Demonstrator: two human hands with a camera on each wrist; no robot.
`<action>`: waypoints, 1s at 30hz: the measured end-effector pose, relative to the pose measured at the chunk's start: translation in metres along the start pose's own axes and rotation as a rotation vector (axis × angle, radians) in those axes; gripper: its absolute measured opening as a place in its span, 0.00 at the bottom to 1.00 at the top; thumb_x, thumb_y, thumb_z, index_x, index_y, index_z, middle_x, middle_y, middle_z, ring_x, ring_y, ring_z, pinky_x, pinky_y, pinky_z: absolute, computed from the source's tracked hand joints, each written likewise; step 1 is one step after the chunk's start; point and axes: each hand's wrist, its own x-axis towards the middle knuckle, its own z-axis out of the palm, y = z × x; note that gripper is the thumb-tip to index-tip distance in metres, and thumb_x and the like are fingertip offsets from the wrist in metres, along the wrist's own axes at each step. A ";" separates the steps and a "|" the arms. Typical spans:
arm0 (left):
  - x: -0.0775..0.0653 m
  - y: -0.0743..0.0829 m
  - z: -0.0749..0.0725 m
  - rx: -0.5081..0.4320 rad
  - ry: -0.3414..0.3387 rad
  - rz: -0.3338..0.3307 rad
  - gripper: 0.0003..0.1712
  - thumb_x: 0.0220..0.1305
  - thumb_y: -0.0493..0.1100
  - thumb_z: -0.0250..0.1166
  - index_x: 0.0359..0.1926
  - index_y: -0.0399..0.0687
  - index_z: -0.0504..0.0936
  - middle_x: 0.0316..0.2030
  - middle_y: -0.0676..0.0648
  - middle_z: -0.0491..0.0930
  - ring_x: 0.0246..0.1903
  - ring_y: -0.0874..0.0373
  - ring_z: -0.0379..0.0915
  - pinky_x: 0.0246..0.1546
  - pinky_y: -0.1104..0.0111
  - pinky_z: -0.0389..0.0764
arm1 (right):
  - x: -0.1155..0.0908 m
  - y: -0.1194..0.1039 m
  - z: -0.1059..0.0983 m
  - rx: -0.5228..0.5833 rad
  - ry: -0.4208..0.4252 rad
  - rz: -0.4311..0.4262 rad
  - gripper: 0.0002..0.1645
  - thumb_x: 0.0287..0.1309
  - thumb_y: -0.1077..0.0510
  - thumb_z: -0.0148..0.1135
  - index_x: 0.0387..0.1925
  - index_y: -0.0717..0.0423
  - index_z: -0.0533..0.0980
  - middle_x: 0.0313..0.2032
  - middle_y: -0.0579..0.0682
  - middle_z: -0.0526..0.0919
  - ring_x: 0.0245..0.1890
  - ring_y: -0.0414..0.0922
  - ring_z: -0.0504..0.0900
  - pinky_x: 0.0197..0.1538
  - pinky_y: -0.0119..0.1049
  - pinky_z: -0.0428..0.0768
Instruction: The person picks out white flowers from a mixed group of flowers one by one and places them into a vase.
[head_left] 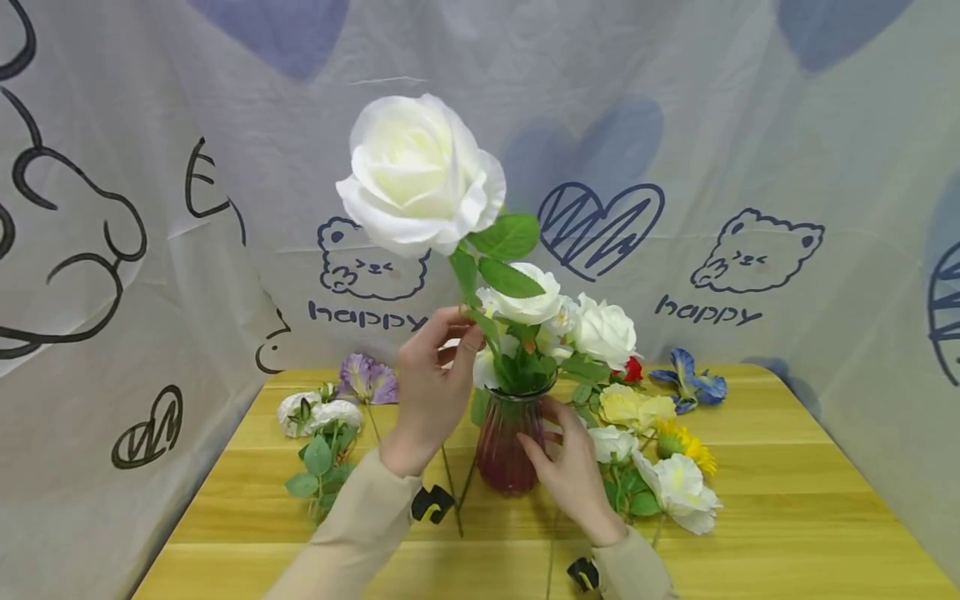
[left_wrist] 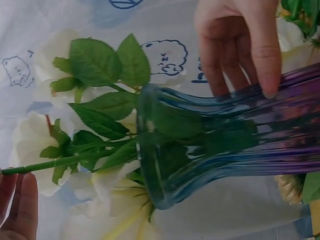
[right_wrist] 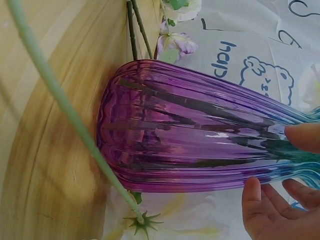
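Note:
My left hand (head_left: 438,383) pinches the green stem (left_wrist: 65,162) of a large white rose (head_left: 420,175), whose bloom stands high above the vase. In the left wrist view that stem runs from the fingertips toward the vase mouth. A ribbed glass vase (head_left: 510,446), purple below and bluish at the neck, stands upright on the table. Around its upper body my right hand (head_left: 570,467) grips with thumb and fingers. More white flowers (head_left: 603,329) and green leaves rise from the mouth. Dark stems show through the glass in the right wrist view (right_wrist: 200,110).
Loose artificial flowers lie on the wooden table (head_left: 787,467). Small white flowers (head_left: 318,414) and a purple one (head_left: 367,379) are at left. Right of the vase lie yellow (head_left: 633,408), blue (head_left: 690,382) and white blooms (head_left: 678,492). A printed cloth (head_left: 480,50) hangs behind.

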 end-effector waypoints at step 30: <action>-0.028 -0.015 0.014 0.415 -0.268 0.062 0.09 0.64 0.33 0.57 0.45 0.42 0.76 0.29 0.47 0.83 0.27 0.60 0.79 0.28 0.70 0.82 | -0.002 -0.012 -0.002 0.025 -0.013 0.018 0.32 0.59 0.62 0.62 0.63 0.60 0.64 0.53 0.64 0.73 0.52 0.59 0.75 0.43 0.50 0.83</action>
